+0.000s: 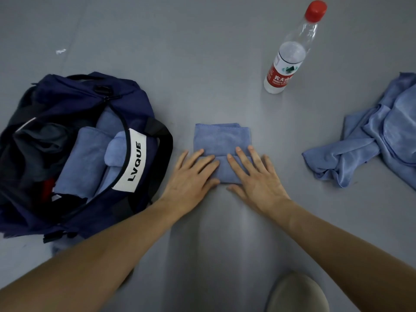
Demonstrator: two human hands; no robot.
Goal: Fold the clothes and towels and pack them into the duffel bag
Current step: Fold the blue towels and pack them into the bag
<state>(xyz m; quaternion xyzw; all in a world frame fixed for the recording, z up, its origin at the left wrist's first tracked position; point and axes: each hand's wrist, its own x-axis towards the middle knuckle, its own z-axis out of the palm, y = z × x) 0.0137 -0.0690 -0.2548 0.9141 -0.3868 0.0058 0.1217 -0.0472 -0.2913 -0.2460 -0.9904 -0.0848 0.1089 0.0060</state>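
Note:
A small blue towel (219,140) lies folded on the grey floor in the middle. My left hand (191,174) and my right hand (254,174) press flat on its near fold, fingers straight and spread. To the left stands the open navy duffel bag (135,104) with a white LVQUE label. Inside it lie folded blue towels (83,158) and a dark garment (38,140). A crumpled heap of light-blue cloth (371,140) lies at the right edge.
A clear water bottle (290,57) with a red cap stands upright beyond the towel, to the right. A white scrap (60,51) lies on the floor at the far left. A rounded beige object (297,293), partly cut off, sits at the bottom edge.

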